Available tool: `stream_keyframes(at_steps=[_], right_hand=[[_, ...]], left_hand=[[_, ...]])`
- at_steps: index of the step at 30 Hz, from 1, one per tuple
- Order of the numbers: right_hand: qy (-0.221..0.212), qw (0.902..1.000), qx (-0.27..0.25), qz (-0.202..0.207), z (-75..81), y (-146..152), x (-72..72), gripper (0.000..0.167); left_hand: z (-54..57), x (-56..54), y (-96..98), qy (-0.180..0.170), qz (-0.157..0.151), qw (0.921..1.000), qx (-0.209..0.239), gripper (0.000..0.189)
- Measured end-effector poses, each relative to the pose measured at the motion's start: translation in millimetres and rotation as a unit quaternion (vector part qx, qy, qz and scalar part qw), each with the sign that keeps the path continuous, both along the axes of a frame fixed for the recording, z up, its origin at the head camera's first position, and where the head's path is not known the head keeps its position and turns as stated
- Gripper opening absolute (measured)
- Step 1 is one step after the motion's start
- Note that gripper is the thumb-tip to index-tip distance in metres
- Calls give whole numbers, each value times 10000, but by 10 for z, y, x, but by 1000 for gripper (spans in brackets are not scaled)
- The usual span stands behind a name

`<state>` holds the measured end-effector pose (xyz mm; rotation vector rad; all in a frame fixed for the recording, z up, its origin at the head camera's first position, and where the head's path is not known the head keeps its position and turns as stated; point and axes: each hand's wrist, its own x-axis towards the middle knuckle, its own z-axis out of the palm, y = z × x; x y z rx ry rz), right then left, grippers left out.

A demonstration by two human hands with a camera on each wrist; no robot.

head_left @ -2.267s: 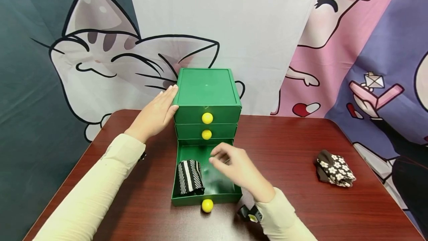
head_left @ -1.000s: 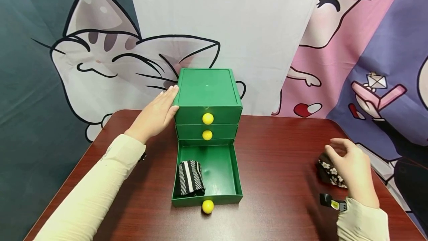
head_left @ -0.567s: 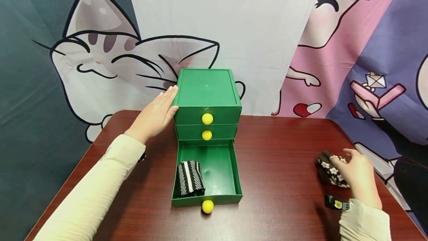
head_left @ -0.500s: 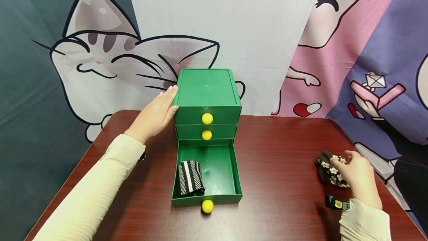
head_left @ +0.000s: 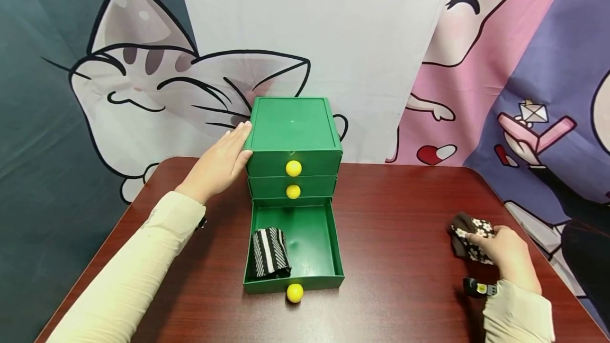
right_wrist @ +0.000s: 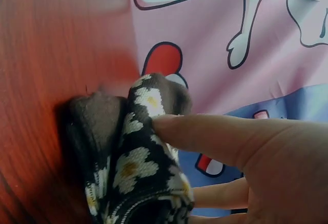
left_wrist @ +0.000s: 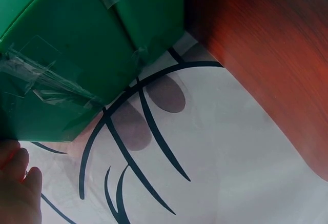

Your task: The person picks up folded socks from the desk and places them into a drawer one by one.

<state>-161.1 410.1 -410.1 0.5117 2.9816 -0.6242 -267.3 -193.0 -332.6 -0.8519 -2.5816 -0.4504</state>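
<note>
A folded pair of dark socks with white flowers (head_left: 464, 240) lies at the right of the table. My right hand (head_left: 512, 258) grips these socks from their right side. In the right wrist view the thumb (right_wrist: 189, 131) presses on the flowered fabric, with fingers behind it partly hidden. A green drawer unit (head_left: 294, 123) stands in the middle, its bottom drawer (head_left: 314, 253) pulled out. A rolled black-and-white striped sock bundle (head_left: 270, 253) sits in that drawer's left half. My left hand (head_left: 214, 165) rests with straight fingers against the unit's left side.
Yellow ball knobs (head_left: 293, 168) mark the drawer fronts; the upper two drawers are closed. The reddish-brown table (head_left: 395, 226) extends on both sides of the unit. A cartoon-printed cloth (head_left: 362, 57) hangs behind the table's back edge.
My right hand has moved from over the open drawer to the flowered socks at the right, then lowered and closed on them. The left hand stays against the drawer unit.
</note>
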Motion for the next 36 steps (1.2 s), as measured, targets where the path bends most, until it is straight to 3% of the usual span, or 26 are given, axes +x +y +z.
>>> stream_keyframes(at_steps=[13, 19, 36], right_hand=[[52, 9999, 113, 46, -83, 19, -51, 90], [37, 9987, -331, -383, -112, -27, -31, 96], [972, 9889, -877, -706, -145, -163, -15, 75]], left_hand=[[-9, 1, -5, -25, 10, 10000, 18, 57], [-17, -9, -1, 0, -11, 10000, 35, 57], [-15, -5, 1, 83, -41, 9999, 41, 57]])
